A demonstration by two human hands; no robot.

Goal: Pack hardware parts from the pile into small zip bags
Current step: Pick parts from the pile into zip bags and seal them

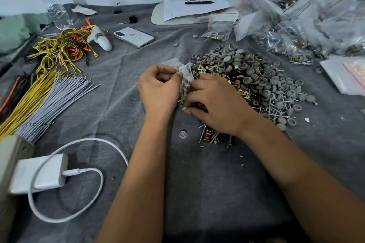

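At the near-left edge of the pile of hardware parts (248,83), my left hand (158,87) pinches the mouth of a small zip bag (184,77), which hangs upright, long axis running away from me, some grey caps already inside. My right hand (215,102) is nearer the pile, lying on it with fingers curled at the bag's lower end; what they grip I cannot tell. No brand or writing is readable.
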